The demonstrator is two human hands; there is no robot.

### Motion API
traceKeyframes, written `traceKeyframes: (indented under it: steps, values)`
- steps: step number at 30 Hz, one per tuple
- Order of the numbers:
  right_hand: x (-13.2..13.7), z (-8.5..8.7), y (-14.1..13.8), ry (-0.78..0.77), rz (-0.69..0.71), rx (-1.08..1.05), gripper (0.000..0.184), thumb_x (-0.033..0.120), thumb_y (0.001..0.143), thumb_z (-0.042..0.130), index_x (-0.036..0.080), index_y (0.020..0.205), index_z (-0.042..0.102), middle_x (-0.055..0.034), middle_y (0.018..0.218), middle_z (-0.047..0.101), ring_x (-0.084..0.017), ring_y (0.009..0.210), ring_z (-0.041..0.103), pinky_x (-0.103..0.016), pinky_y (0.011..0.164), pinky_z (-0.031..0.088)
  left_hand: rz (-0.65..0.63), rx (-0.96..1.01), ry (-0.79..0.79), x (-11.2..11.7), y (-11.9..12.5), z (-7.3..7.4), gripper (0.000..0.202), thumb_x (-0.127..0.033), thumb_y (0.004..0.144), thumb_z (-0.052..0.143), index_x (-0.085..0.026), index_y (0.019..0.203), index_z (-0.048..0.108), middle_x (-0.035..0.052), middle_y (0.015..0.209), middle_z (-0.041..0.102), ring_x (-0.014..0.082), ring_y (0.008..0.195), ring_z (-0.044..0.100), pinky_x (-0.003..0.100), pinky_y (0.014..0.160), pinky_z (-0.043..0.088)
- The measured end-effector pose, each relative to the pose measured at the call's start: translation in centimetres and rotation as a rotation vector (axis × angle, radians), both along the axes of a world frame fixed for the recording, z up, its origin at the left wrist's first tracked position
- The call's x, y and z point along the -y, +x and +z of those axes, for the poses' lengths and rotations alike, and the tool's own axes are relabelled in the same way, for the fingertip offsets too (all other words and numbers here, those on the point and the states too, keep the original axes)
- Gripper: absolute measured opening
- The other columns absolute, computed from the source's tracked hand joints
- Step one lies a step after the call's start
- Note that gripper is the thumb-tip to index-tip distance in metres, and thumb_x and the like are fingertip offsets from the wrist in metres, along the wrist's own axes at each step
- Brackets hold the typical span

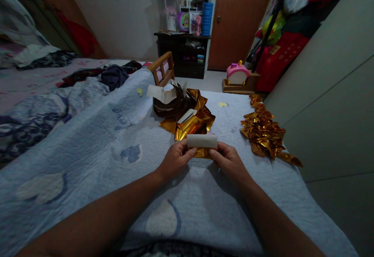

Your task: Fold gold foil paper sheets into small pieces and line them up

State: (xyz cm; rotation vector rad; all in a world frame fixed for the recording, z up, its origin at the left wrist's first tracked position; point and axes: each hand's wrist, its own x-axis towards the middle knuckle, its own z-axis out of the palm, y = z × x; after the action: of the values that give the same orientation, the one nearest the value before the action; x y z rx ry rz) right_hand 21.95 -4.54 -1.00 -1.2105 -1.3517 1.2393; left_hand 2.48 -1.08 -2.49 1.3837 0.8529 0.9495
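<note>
Between my two hands is a sheet of gold foil paper (202, 153), its white backing turned up along the far side. My left hand (179, 156) pinches the sheet's left end, thumb on top. At the right end, my right hand (228, 158) grips it the same way, thumb pressed on the gold face. Just beyond my hands lie loose gold foil sheets (194, 124), partly creased. Behind them sits a thick curled stack of dark-edged sheets (168, 107) with white paper sticking up.
A pile of folded gold foil pieces (263, 130) lies along the bed's right edge. The bed is covered by a blue quilt (131, 194) with heart shapes. Rumpled clothes (113, 77) are at the left. A dark cabinet (187, 56) and a pink toy (238, 74) stand beyond the bed.
</note>
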Motion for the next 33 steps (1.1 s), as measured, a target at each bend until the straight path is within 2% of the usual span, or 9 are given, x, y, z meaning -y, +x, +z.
traceKeyframes:
  steps: [8,14,20,25,29,33]
  values:
    - [0.1,0.1,0.1,-0.039,-0.017,0.007,0.024,0.037,0.084,0.062,0.016,0.093,0.071,0.0012,0.068,0.055,-0.012,0.059,0.044,-0.027,0.056,0.034,-0.001,-0.002,0.014,0.0,0.0,-0.1,0.033,-0.030,0.089,0.067,-0.014,0.117,0.069,0.0093,0.106,0.074,0.0229,0.099,0.069,0.035,0.093,0.052]
    - [0.0,-0.1,0.2,-0.049,-0.011,-0.014,0.026,0.037,0.083,0.064,0.016,0.096,0.073,0.0018,0.067,0.055,-0.012,0.057,0.043,-0.026,0.054,0.034,0.009,-0.004,0.023,0.0,-0.1,-0.1,0.032,-0.029,0.087,0.069,-0.013,0.115,0.070,0.0094,0.103,0.074,0.0235,0.098,0.069,0.035,0.091,0.053]
    - [0.0,-0.3,0.2,-0.064,-0.025,-0.023,0.030,0.040,0.084,0.065,0.015,0.099,0.073,0.0034,0.063,0.051,-0.011,0.054,0.040,-0.026,0.052,0.032,0.015,0.096,-0.042,0.3,0.1,0.6,0.033,-0.030,0.086,0.070,-0.014,0.115,0.070,0.0090,0.106,0.074,0.0227,0.099,0.069,0.035,0.094,0.052]
    - [0.0,-0.5,-0.1,-0.019,-0.043,-0.035,0.026,0.040,0.084,0.066,0.016,0.092,0.073,0.0037,0.060,0.050,-0.012,0.055,0.041,-0.026,0.054,0.033,0.027,0.136,-0.086,0.4,0.4,0.7,0.037,-0.033,0.083,0.075,-0.014,0.115,0.070,0.0089,0.104,0.075,0.0236,0.099,0.070,0.035,0.093,0.053]
    - [0.0,-0.4,-0.3,-0.024,-0.035,-0.049,0.027,0.041,0.083,0.067,0.018,0.094,0.074,0.0032,0.061,0.052,-0.012,0.055,0.041,-0.026,0.054,0.033,0.072,0.101,-0.081,0.6,0.4,0.8,0.037,-0.034,0.082,0.076,-0.013,0.113,0.070,0.0089,0.100,0.075,0.0247,0.099,0.070,0.035,0.091,0.053]
    - [0.0,-0.2,-0.2,-0.062,-0.016,-0.038,0.028,0.042,0.082,0.068,0.016,0.090,0.073,0.0026,0.062,0.053,-0.012,0.054,0.042,-0.026,0.052,0.031,0.150,0.089,-0.039,0.8,0.4,0.9,0.033,-0.033,0.080,0.077,-0.014,0.106,0.070,0.0070,0.098,0.074,0.0219,0.093,0.068,0.032,0.086,0.053]
